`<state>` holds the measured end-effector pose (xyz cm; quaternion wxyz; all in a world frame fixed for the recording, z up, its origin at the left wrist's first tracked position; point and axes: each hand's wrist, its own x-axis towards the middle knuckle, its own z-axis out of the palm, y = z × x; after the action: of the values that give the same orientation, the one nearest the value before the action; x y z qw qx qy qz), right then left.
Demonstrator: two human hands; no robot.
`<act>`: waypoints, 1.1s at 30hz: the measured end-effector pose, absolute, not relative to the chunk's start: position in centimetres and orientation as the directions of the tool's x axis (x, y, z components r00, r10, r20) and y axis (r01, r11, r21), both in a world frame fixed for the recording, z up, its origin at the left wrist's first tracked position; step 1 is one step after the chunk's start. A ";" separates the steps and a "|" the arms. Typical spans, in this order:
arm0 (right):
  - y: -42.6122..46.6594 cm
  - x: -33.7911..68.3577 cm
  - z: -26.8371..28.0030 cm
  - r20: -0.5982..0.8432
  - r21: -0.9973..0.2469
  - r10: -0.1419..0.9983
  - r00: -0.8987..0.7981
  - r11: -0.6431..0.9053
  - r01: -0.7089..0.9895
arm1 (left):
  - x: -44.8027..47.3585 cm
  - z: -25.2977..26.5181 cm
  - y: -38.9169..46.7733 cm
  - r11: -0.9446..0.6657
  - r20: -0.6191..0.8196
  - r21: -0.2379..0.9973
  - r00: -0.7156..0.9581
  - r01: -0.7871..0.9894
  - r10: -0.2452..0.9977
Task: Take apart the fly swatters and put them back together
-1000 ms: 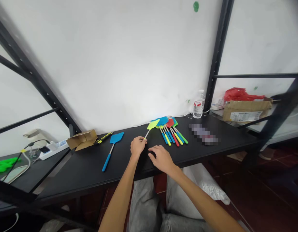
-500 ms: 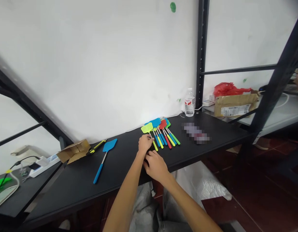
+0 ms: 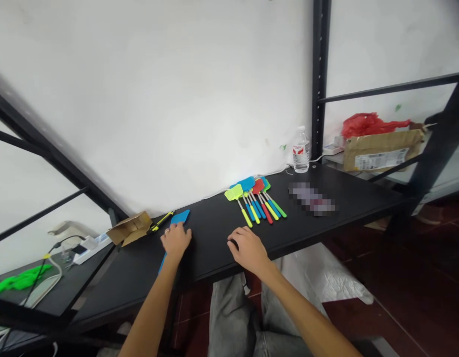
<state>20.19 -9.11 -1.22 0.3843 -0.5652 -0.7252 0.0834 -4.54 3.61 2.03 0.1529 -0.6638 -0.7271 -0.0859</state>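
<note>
On the left part of the black table, my left hand (image 3: 176,240) is over the blue fly swatter (image 3: 180,216). Its thumb stands out to the side, and the hand covers the middle of the swatter; I cannot see it gripping. Near the table's front edge, my right hand (image 3: 248,248) is loosely curled with a gap between thumb and fingers, and nothing shows in it. Just beyond it lies a row of several fly swatters with yellow, blue, red and green handles, their heads overlapping. A yellow-green swatter (image 3: 234,192) is leftmost in that row.
Left of the blue swatter are an open cardboard box (image 3: 134,229) and a yellow-black strip (image 3: 162,221). A water bottle (image 3: 301,150) stands by the rack post. A blurred-out object (image 3: 311,199) lies on the right. Farther right is a carton (image 3: 385,151) with a red bag (image 3: 374,125).
My left hand has left the yellow-green swatter's handle and moved left onto the lone blue one. My right hand stays near the front edge. The view has shifted slightly.
</note>
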 end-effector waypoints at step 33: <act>4.1 16.0 -1.8 0.090 -0.935 0.991 0.096 0.117 -0.335 | 2.6 0.4 0.9 -0.322 0.482 0.166 0.208 0.932 0.851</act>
<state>15.97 4.10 -1.76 0.6239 -0.3985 -0.4116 0.5315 2.61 0.91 0.44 0.0801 -0.7732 -0.5765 -0.2518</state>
